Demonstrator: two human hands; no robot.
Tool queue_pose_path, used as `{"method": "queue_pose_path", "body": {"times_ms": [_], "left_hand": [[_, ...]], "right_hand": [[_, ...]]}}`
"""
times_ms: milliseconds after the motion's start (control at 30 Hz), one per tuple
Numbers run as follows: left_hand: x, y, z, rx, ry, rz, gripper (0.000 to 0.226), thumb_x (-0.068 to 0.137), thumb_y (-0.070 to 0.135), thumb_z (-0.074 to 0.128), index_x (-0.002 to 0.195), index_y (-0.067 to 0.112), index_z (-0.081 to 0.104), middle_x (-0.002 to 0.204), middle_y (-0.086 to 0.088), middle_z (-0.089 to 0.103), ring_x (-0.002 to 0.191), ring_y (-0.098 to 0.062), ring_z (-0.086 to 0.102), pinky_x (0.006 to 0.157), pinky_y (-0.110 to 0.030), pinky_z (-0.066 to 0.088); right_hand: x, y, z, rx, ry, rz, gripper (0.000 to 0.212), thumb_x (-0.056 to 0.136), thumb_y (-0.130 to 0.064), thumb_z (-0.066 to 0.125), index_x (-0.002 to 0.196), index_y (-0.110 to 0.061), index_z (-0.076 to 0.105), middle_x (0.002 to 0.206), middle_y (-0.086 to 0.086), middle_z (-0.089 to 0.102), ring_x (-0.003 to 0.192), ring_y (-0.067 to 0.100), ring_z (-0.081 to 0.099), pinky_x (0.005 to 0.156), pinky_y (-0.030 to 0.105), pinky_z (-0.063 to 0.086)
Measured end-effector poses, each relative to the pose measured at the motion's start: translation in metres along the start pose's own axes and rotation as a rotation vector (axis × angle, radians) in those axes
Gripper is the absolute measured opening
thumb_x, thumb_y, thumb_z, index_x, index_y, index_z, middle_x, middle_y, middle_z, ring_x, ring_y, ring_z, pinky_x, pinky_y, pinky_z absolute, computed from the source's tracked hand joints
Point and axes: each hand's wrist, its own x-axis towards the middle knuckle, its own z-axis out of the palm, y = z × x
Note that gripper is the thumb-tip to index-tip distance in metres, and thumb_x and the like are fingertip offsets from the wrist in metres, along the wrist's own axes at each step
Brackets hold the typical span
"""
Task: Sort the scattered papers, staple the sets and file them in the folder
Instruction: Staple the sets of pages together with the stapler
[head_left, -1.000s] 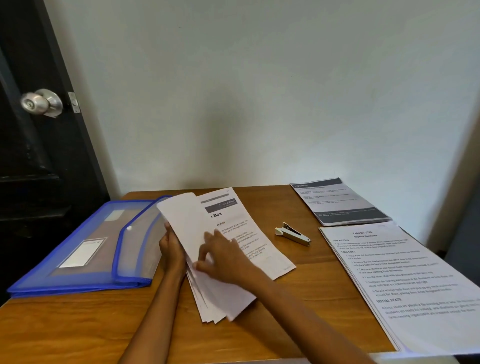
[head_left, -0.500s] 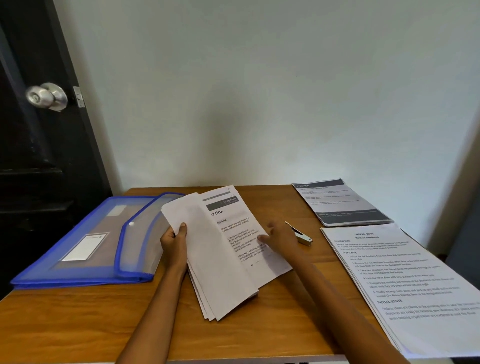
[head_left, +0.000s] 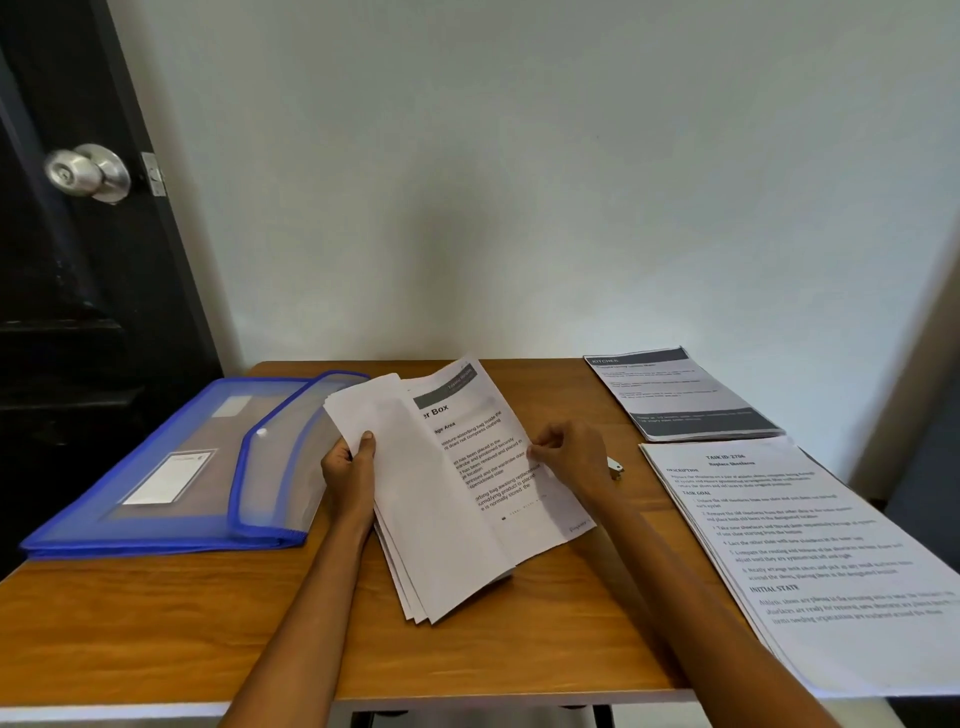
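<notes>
Wooden table (head_left: 156, 623) across lower frame, pale wall behind. Noted at centre a fanned stack of papers (head_left: 441, 545), blank backs up, lower end resting on the wood. Left hand (head_left: 349, 475) gripped stack's left edge, thumb curled over top sheet, fingers wrapped underneath. Right hand (head_left: 571, 460) pinched right edge of printed sheet (head_left: 493, 457) between thumb and curled fingers; sheet lay partly under the stack, heading ending "Box" readable, upper corner lifted slightly.

Left of centre: blue translucent folder (head_left: 171, 467), flap open, lying flat, touching or just beside left hand; could not tell which. Right of right hand: small part of stapler (head_left: 614, 466) peeking out, rest hidden behind the hand.

Upper right of table: grey-banded printed set (head_left: 680, 395), flat. Below it, along right edge: large white printed sheet set (head_left: 810, 561), overhanging table's near edge.

Upper left of frame: dark door (head_left: 78, 286) with metal knob (head_left: 88, 172).
</notes>
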Motion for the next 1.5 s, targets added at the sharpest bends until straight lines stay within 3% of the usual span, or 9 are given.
{"method": "queue_pose_path", "body": {"times_ms": [133,333,433,567,767,933,1100,1367,1500], "left_hand": [[-0.001,0.0,0.001,-0.003,-0.01,0.011,0.026,0.094,0.021,0.052,0.111,0.002,0.057,0.114,-0.016,0.062,0.101,-0.032,0.061,0.084,-0.041,0.051],[-0.005,0.006,0.003,-0.055,0.04,0.027,0.022,0.095,0.031,0.049,0.081,0.015,0.055,0.081,-0.008,0.06,0.076,-0.02,0.057,0.081,-0.041,0.05],[-0.012,0.016,0.009,-0.089,0.107,0.022,0.027,0.095,0.037,0.046,0.109,0.014,0.054,0.096,0.001,0.056,0.088,-0.017,0.053,0.079,-0.033,0.046],[-0.004,0.005,0.002,0.0,-0.003,0.019,0.037,0.091,0.025,0.057,0.12,0.002,0.054,0.114,-0.015,0.062,0.1,-0.032,0.062,0.067,-0.026,0.049],[-0.003,0.001,-0.001,0.01,-0.031,0.014,0.033,0.091,0.023,0.058,0.119,0.005,0.056,0.115,-0.013,0.063,0.093,-0.021,0.06,0.075,-0.034,0.05],[-0.001,0.0,-0.001,0.008,-0.035,0.011,0.035,0.09,0.024,0.059,0.119,0.006,0.056,0.114,-0.012,0.063,0.092,-0.021,0.061,0.077,-0.036,0.051],[0.0,-0.003,-0.001,0.021,-0.031,0.027,0.034,0.09,0.023,0.059,0.119,0.006,0.056,0.113,-0.01,0.063,0.092,-0.02,0.06,0.078,-0.035,0.051],[0.003,-0.006,0.001,0.041,-0.033,0.028,0.035,0.09,0.022,0.06,0.117,0.001,0.057,0.113,-0.014,0.063,0.098,-0.029,0.062,0.08,-0.04,0.052],[0.006,-0.009,0.0,0.035,-0.04,0.024,0.034,0.09,0.022,0.06,0.114,-0.002,0.057,0.11,-0.018,0.064,0.099,-0.033,0.062,0.081,-0.042,0.053]], "right_hand": [[-0.008,-0.026,-0.006,-0.032,-0.104,-0.072,0.028,0.086,-0.022,0.063,0.067,-0.021,0.044,0.101,0.005,0.064,0.085,0.018,0.062,0.062,0.016,0.047],[-0.036,-0.086,0.023,0.094,-0.534,-0.318,0.017,0.088,-0.029,0.062,0.084,-0.013,0.063,0.132,0.007,0.055,0.123,0.018,0.046,0.103,0.033,0.035],[-0.042,-0.088,0.052,-0.038,-0.609,-0.42,0.026,0.088,-0.032,0.062,0.101,-0.009,0.066,0.124,0.012,0.056,0.116,0.027,0.051,0.098,0.036,0.041],[-0.038,-0.077,0.046,0.046,-0.569,-0.428,0.025,0.088,-0.024,0.063,0.107,-0.009,0.067,0.13,0.01,0.056,0.124,0.02,0.048,0.102,0.028,0.035],[-0.01,-0.018,0.019,-0.078,-0.026,-0.024,0.033,0.089,-0.025,0.062,0.116,-0.007,0.059,0.116,0.008,0.062,0.104,0.022,0.057,0.08,0.025,0.042],[-0.006,0.006,0.015,0.018,0.008,0.121,0.019,0.08,-0.023,0.072,0.09,-0.009,0.066,0.084,-0.002,0.056,0.081,0.014,0.055,0.061,0.019,0.039],[-0.002,0.006,0.012,0.043,0.077,0.083,0.012,0.076,-0.018,0.076,0.079,-0.008,0.071,0.088,0.006,0.067,0.071,0.011,0.055,0.055,0.014,0.039],[-0.011,-0.011,0.008,-0.094,0.109,-0.038,0.01,0.083,-0.015,0.066,0.077,-0.01,0.06,0.089,0.009,0.064,0.076,0.013,0.053,0.06,0.019,0.039],[-0.028,-0.056,0.003,0.098,-0.191,-0.135,0.02,0.083,-0.017,0.065,0.07,-0.021,0.05,0.105,0.006,0.062,0.103,0.019,0.056,0.081,0.028,0.045]]}}
